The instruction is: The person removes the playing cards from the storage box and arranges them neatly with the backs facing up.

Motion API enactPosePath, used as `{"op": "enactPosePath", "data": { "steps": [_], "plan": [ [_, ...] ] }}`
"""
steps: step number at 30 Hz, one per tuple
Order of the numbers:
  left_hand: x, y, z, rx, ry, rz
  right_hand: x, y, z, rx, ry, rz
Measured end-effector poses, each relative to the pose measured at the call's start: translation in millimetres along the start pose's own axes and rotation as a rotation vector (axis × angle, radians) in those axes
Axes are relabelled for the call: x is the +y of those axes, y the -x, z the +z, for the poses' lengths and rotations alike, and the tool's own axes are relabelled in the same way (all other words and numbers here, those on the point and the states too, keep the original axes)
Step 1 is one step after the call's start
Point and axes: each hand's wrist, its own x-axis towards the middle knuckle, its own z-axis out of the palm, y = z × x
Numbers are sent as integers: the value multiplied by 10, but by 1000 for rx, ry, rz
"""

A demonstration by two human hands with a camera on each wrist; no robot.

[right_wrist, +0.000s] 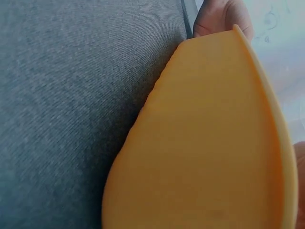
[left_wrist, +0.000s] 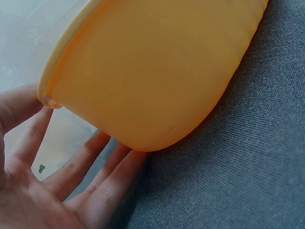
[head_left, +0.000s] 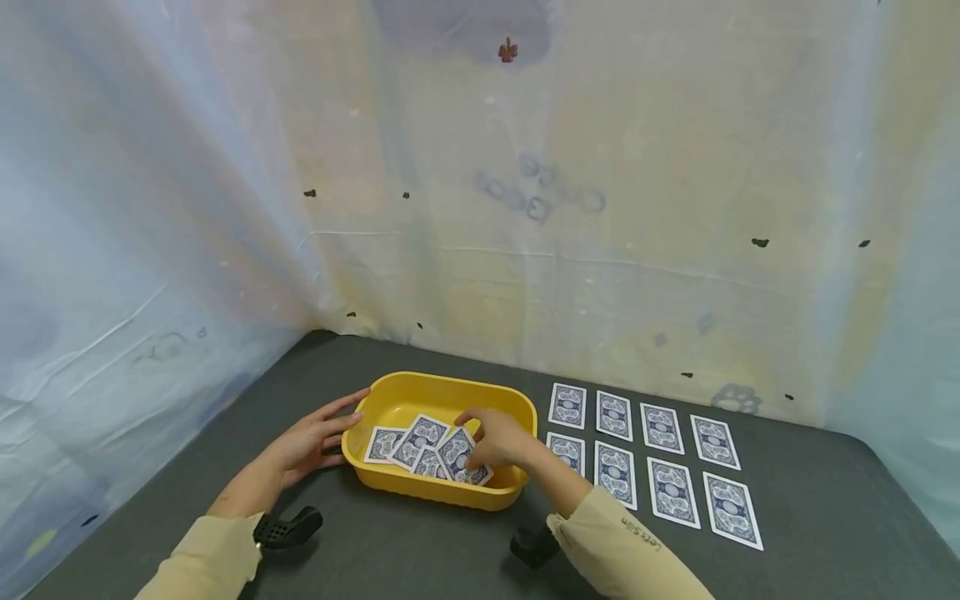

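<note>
A yellow plastic basin [head_left: 442,497] stands on the dark table with several blue-and-white playing cards [head_left: 421,439] in it, backs up. My left hand [head_left: 309,446] is at the basin's left end, fingers spread along the rim and outer wall. In the left wrist view, the fingers of that hand touch the yellow wall [left_wrist: 157,71] from outside. My right hand [head_left: 498,437] reaches over the basin's right side, its fingers bent and its thumb over the rightmost playing card [head_left: 453,454]. In the right wrist view, the basin wall [right_wrist: 200,133] hides most of this hand.
Right of the basin, several more playing cards [head_left: 615,475] lie backs up in two rows on the dark table [head_left: 420,550]. My right forearm passes in front of the nearest ones. A pale patterned curtain [head_left: 637,183] hangs behind the table and along its left side.
</note>
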Motion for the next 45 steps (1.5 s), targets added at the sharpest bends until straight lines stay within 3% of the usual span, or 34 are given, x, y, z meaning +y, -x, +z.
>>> {"op": "enactPosePath", "data": {
  "steps": [10,27,45],
  "plan": [
    [-18,20,-38,-8,-5,8,80,162,-48,178,-160,-141],
    [-34,-3,-39,-26,10,11,303,593,-94,512,-633,-46],
    [-9,-17,-24,-41,11,20,578,884,-172,552,-601,20]
  ]
}}
